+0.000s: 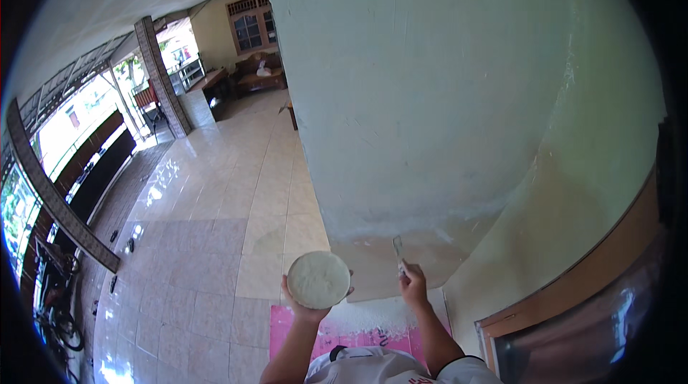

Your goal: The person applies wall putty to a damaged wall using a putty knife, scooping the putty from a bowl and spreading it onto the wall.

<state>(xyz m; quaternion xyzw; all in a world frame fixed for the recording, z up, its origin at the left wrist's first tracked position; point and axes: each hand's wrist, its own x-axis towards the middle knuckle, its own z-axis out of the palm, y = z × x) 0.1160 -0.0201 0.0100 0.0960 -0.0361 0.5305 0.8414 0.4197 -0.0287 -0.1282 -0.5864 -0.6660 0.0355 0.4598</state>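
Observation:
A round, shallow container filled with a pale, cream-white paste rests on my left hand, whose fingers wrap its rim from below on both sides. My right hand is closed around the handle of a putty knife. The knife's blade points up and away, in front of the low part of the wall; whether it touches the wall I cannot tell. Whitish smears and a grey-brown patch mark that lower wall. Beneath my hands lies a pink sheet strewn with white crumbs and dust.
To the right, a wood-framed window or door stands close by. Tiled floor stretches to the left, with tiled pillars, a motorcycle and a few sandals. A wooden bench sits at the far end.

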